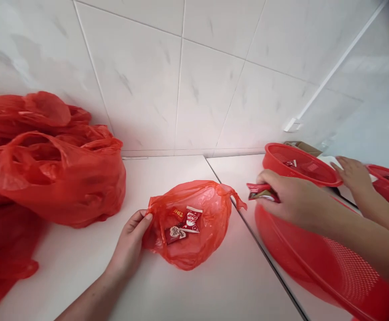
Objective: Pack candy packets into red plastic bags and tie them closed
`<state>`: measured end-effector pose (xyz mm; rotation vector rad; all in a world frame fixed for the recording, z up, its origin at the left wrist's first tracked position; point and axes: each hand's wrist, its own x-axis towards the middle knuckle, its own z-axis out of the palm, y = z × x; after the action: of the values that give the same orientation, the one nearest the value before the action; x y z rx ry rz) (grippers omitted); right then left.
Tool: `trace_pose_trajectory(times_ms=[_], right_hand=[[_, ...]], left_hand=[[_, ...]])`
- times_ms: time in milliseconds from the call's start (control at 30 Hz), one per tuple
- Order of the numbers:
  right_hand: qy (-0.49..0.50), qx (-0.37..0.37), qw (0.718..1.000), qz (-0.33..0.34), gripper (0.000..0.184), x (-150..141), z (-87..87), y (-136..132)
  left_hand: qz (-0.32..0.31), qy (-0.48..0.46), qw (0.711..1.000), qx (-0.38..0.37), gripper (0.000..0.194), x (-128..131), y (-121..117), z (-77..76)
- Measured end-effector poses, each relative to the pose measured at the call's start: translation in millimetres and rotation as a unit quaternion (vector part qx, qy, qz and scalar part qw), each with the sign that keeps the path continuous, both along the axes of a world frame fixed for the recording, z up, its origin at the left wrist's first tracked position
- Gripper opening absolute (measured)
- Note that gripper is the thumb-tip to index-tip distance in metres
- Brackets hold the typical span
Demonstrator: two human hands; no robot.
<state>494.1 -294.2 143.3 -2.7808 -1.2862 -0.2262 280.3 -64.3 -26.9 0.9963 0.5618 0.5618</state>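
Observation:
A thin red plastic bag (210,240) lies with its mouth wide on the white tabletop. My left hand (130,240) pinches its left rim between thumb and fingers. Inside the bag rest a red packet with white print (192,219), a darker packet (175,234) and something with yellow lettering (178,213). To the right of the bag, my right hand (281,196) is closed on a small red snack packet (263,192), held above the near edge of a large red mesh basket (301,249).
Filled red plastic bags (80,178) are piled at the left. A smaller red basket (271,156) with a packet in it stands by the wall. Another person's hand (351,171) reaches beside it, near a further red basket (378,169). A dark seam (271,256) divides the tables.

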Motion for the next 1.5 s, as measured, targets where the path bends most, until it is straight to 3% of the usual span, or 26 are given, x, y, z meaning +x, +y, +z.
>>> trace_pose_trajectory(times_ms=[167, 233, 333, 433, 533, 600, 667, 767, 833, 933, 1000, 1100, 1200, 1300, 1400, 1500], right_hand=[[0.033, -0.065, 0.981, 0.177, 0.012, -37.3, -17.4, 67.8], [0.071, -0.069, 0.975, 0.199, 0.024, -38.3, -26.7, 85.4], [0.131, -0.038, 0.975, 0.175, 0.045, -33.3, -27.5, 93.5], [0.140, 0.007, 0.983, 0.116, 0.033, -31.1, -15.4, 77.6], [0.115, 0.061, 0.989, 0.067, 0.018, -39.8, -8.0, 39.8], [0.100, 0.102, 0.988, 0.056, 0.014, -53.3, -15.9, 10.1], [0.133, 0.147, 0.978, 0.060, 0.013, -70.0, -38.2, -14.1], [0.269, 0.233, 0.934, 0.035, 0.014, -89.0, -91.7, -26.5], [0.339, 0.332, 0.880, -0.018, 0.019, -91.2, -127.0, -17.7], [0.387, 0.445, 0.795, -0.141, 0.054, -80.0, -156.3, 10.5], [0.424, 0.485, 0.749, -0.152, 0.067, -67.2, -158.6, 31.6], [0.501, 0.516, 0.691, -0.074, 0.057, -44.7, -152.5, 58.0], [0.485, 0.535, 0.688, -0.072, 0.044, -19.6, -150.1, 76.1], [0.442, 0.566, 0.690, -0.089, 0.029, 3.4, -147.9, 88.4], [0.429, 0.612, 0.661, -0.068, 0.024, 17.8, -137.3, 97.7], [0.426, 0.657, 0.620, -0.047, 0.028, 24.0, -119.6, 104.9]], left_hand=[[-0.009, 0.000, 1.000, 0.006, 0.024, -1.5, -0.6, 3.2], [-0.011, -0.005, 1.000, 0.008, 0.024, -2.3, -0.6, 4.1], [-0.015, -0.012, 1.000, 0.013, 0.024, -2.8, -0.3, 4.1], [-0.014, -0.018, 1.000, 0.013, 0.023, -2.5, 0.5, 3.3], [-0.009, -0.013, 1.000, 0.007, 0.024, -2.1, 1.0, 3.1], [-0.010, -0.009, 1.000, 0.007, 0.025, -2.2, 0.7, 3.6], [-0.016, -0.004, 1.000, 0.010, 0.025, -2.5, -0.1, 4.5], [-0.020, -0.001, 1.000, 0.018, 0.026, -2.4, -1.9, 4.7], [-0.015, -0.002, 0.999, 0.030, 0.030, -1.9, -2.8, 3.4], [-0.003, -0.010, 0.998, 0.060, 0.046, -1.0, -3.4, 0.0], [0.001, -0.006, 0.996, 0.084, 0.054, -0.6, -4.0, -1.8], [-0.013, 0.007, 0.994, 0.112, 0.055, -0.4, -7.0, -2.2], [-0.019, 0.000, 0.993, 0.117, 0.051, -0.6, -11.4, -0.3], [0.016, 0.017, 0.992, 0.124, 0.041, -1.9, -11.6, 6.2], [0.088, 0.023, 0.983, 0.161, 0.033, -4.7, -4.7, 23.7], [0.163, -0.025, 0.964, 0.207, 0.027, -8.6, 5.4, 53.6]])
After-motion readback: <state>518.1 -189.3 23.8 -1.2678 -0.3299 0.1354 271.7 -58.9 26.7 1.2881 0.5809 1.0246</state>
